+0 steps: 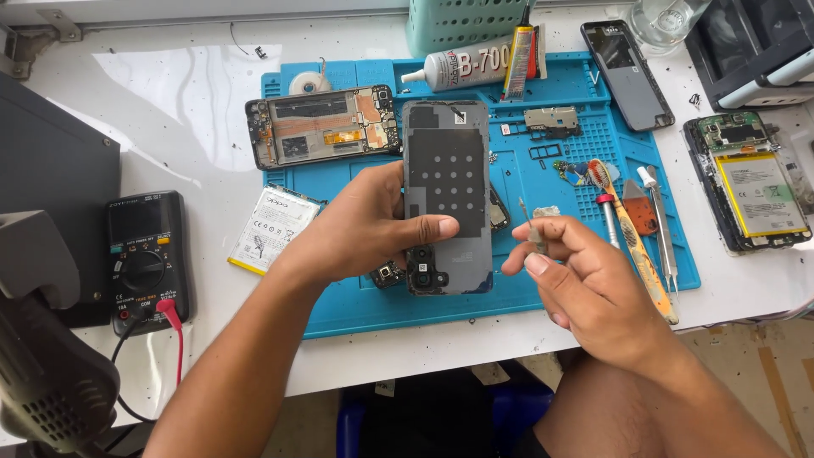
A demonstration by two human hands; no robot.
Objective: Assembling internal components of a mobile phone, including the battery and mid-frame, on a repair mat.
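My left hand holds a grey phone back cover upright over the blue work mat, inner side facing me, thumb across its lower part near the camera block. My right hand is just to the right of the cover, fingers pinched on a thin metal tool whose tip points up. An opened phone body lies on the mat behind the cover.
A phone battery and a black multimeter with a red lead lie at left. Glue tube, toothbrush, tweezers and screwdriver rest on the mat. Another opened phone sits at right, a dark back cover behind.
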